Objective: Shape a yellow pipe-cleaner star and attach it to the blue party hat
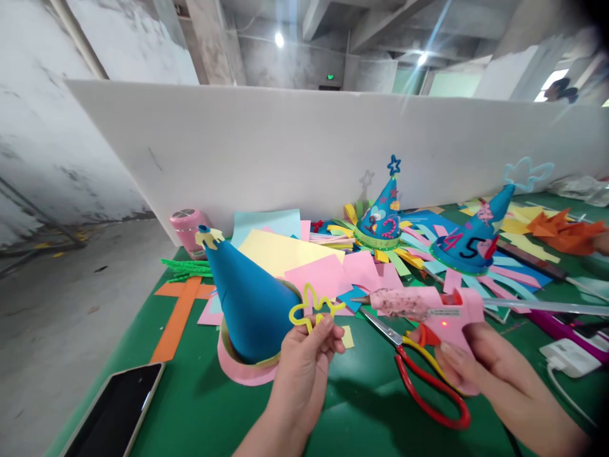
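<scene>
Between the fingertips of my left hand (309, 362) is a yellow pipe cleaner (310, 298) bent into a looped, star-like outline. My right hand (499, 374) grips a pink hot glue gun (447, 314) by its handle, with a clear glue stick (537, 307) running out of its back and a small red light lit. The nozzle points left, close to the pipe cleaner's right end; whether they touch I cannot tell. A blue paper cone hat (252, 304) with a pink brim stands tilted to the left of my left hand. Red-handled scissors (419, 381) lie below the glue gun.
Two decorated blue cone hats, one with a star (378, 219) and one with numbers (476, 235), stand at the back. Paper sheets (285, 251) lie mid-table. A phone (117, 409), orange strips (181, 317), a pink cup (187, 230) and a power strip (566, 339) are around. Another person's hand (602, 243) is at far right.
</scene>
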`<state>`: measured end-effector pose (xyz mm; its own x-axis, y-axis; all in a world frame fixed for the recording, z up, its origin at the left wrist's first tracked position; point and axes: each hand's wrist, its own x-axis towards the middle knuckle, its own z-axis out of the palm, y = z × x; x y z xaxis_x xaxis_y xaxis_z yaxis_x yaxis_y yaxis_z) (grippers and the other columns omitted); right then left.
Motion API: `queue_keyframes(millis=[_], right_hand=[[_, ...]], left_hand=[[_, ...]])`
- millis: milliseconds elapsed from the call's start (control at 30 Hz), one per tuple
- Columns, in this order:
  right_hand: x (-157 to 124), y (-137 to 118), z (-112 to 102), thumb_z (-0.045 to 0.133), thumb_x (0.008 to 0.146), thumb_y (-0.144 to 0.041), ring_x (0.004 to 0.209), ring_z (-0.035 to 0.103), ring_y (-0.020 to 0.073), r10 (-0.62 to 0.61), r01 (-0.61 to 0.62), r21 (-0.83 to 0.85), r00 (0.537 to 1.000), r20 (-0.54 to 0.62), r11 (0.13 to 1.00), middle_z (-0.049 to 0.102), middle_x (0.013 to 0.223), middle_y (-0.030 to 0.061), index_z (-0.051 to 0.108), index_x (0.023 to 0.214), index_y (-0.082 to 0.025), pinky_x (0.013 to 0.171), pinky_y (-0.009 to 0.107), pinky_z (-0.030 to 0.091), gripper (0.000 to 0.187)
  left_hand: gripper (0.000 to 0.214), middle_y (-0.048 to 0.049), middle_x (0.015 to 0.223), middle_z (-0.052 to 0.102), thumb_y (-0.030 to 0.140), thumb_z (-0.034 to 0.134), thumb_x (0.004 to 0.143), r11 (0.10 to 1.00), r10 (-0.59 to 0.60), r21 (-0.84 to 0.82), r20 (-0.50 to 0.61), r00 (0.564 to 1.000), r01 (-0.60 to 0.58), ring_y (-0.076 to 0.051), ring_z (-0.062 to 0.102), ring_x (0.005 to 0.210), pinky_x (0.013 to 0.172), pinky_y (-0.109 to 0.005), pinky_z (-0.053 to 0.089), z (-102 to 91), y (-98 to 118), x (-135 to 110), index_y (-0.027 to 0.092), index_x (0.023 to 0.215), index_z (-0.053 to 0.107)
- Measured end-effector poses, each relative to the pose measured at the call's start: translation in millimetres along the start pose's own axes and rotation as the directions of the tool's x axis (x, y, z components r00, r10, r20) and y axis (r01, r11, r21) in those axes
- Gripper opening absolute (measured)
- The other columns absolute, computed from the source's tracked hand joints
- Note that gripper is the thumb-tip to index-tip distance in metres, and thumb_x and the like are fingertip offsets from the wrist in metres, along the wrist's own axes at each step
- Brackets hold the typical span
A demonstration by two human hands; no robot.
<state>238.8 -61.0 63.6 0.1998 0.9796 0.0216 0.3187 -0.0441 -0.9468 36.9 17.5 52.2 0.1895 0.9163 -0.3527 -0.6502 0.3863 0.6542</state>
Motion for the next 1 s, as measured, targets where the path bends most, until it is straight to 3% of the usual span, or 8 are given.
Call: queue_keyframes(millis=[100, 233, 600, 1000], right_hand=[[-3, 3, 5, 0.052, 0.078, -0.037, 0.053, 0.053, 0.0146, -0.07, 0.055, -0.158, 0.993, -0.094, 0.986, 0.058, 0.062, 0.0005, 0.058, 0.084, -0.021, 0.047, 0.021, 0.047, 0.019], [-4, 9, 5, 0.054, 0.077, -0.036, 0.075, 0.061, 0.0208, -0.16, 0.133, -0.34, 0.986, -0.053, 0.931, 0.065, 0.086, 0.0063, 0.06, 0.1, -0.021, 0.064, 0.023, 0.053, 0.029], [-3, 20, 0, 0.049, 0.081, -0.033, 0.102, 0.056, 0.0252, -0.226, 0.239, -0.4, 0.971, 0.081, 0.885, 0.058, 0.115, 0.0099, 0.049, 0.118, -0.021, 0.085, 0.032, 0.048, 0.039], [-3, 17, 7, 0.049, 0.081, -0.03, 0.097, 0.06, 0.0235, -0.249, 0.269, -0.402, 0.963, 0.104, 0.875, 0.061, 0.113, 0.0078, 0.056, 0.114, -0.022, 0.081, 0.027, 0.051, 0.034]], left_hand=[[0.015, -0.0025, 0.052, 0.061, 0.017, 0.072, 0.06, 0.999, 0.035, 0.035, -0.015, 0.999, -0.035, -0.009, 0.052, 0.047, 0.049, -0.019, 0.042, -2.0, 0, -1, 0.011, 0.061, 0.058], [0.014, -0.002, 0.054, 0.059, 0.019, 0.07, 0.064, 0.993, 0.076, 0.088, -0.003, 0.997, -0.075, -0.008, 0.05, 0.048, 0.049, -0.019, 0.04, -4.9, -1, -3, 0.011, 0.061, 0.058], [0.015, -0.001, 0.052, 0.059, 0.021, 0.069, 0.064, 0.991, 0.072, 0.119, -0.025, 0.997, -0.068, -0.008, 0.048, 0.047, 0.048, -0.019, 0.037, -7.3, -2, -6, 0.012, 0.061, 0.058], [0.017, -0.001, 0.051, 0.058, 0.024, 0.07, 0.063, 0.99, 0.058, 0.129, -0.022, 0.998, -0.055, -0.008, 0.047, 0.047, 0.047, -0.019, 0.038, -7.4, -1, -6, 0.012, 0.06, 0.058]])
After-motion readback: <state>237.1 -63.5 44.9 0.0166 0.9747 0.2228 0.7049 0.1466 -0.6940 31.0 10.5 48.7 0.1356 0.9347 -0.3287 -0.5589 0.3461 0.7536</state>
